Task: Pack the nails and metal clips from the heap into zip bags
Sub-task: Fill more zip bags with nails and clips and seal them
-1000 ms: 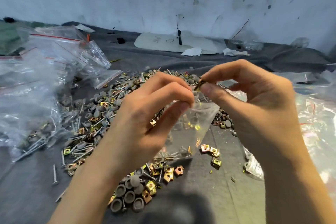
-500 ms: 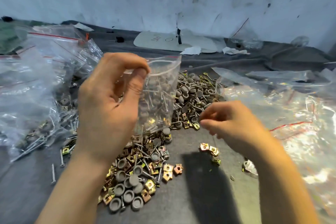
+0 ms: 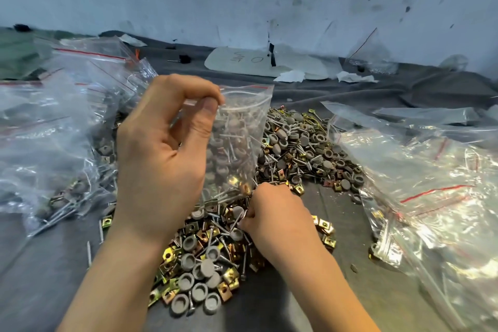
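The clear, crinkled zip bag (image 3: 237, 137), part-filled with thin steel nails and brassy clips, hangs above the heap (image 3: 299, 148), its top pinched by the left hand (image 3: 161, 159). The right hand (image 3: 275, 213) curls into the heap's near side; whether it grips anything cannot be told. Glossy filled bags (image 3: 54, 129) lie left of the heap on the grey-clothed table (image 3: 336, 210).

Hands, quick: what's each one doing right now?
Left hand: pinches the zip bag by its top edge.
Right hand: curled into the heap; grip on anything cannot be told.
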`<state>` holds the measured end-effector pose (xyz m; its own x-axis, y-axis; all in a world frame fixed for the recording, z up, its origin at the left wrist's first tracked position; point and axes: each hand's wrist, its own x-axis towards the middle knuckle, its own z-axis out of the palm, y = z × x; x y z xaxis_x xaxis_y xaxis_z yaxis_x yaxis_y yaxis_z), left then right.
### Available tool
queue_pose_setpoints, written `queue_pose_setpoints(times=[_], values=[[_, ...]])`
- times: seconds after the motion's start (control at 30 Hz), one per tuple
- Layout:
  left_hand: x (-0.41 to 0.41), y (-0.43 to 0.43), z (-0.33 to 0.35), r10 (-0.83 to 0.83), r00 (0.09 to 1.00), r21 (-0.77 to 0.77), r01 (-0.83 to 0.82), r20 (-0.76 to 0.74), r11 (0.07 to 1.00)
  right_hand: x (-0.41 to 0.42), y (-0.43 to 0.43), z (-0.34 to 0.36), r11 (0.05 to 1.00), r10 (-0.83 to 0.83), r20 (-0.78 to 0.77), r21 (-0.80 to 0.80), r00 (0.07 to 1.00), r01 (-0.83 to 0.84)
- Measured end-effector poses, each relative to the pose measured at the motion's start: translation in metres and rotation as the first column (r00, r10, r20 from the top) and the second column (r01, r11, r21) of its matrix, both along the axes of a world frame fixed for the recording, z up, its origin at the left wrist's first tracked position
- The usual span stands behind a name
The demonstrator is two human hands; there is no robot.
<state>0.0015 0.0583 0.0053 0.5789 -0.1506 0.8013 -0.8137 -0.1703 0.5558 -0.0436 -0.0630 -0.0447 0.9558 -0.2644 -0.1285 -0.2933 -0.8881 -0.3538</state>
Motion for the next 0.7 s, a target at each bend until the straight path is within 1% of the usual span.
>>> queue_pose_setpoints(times=[0.13, 0.3, 0.37, 0.5, 0.57, 0.6, 0.67, 0.7], values=[[0.001, 0.001, 0.000, 0.003, 1.000, 0.005, -0.003, -0.001, 1.000, -0.002, -0.004, 0.002, 0.995, 0.054, -0.073, 0.092, 0.996, -0.047], [0.001, -0.001, -0.001, -0.011, 1.000, 0.005, 0.011, -0.006, 1.000, -0.007, -0.007, 0.006, 0.993, 0.086, -0.100, 0.087, 0.991, -0.078], [0.000, -0.002, -0.001, -0.016, 1.000, 0.007, 0.016, 0.006, 1.000, -0.007, -0.012, 0.005, 0.992, 0.072, -0.083, 0.108, 0.994, -0.063], [0.001, -0.001, -0.003, -0.051, 0.999, 0.003, 0.051, 0.012, 0.999, -0.010, -0.037, 0.012, 0.960, -0.007, 0.005, 0.279, 1.000, 0.006], [0.002, 0.000, -0.003, -0.061, 0.998, 0.000, 0.061, 0.009, 0.998, -0.014, -0.053, 0.019, 0.919, -0.038, 0.071, 0.394, 0.997, 0.007], [0.002, 0.000, -0.003, -0.068, 0.998, 0.002, 0.068, 0.007, 0.998, -0.016, -0.060, 0.023, 0.882, -0.057, 0.117, 0.470, 0.991, -0.005], [0.001, 0.000, -0.003, -0.093, 0.996, 0.012, 0.093, -0.009, 0.996, -0.022, -0.069, 0.030, 0.764, -0.111, 0.234, 0.642, 0.966, -0.068], [0.001, -0.001, -0.003, -0.117, 0.993, 0.023, 0.118, -0.024, 0.993, -0.024, -0.071, 0.034, 0.698, -0.155, 0.306, 0.707, 0.939, -0.115]])
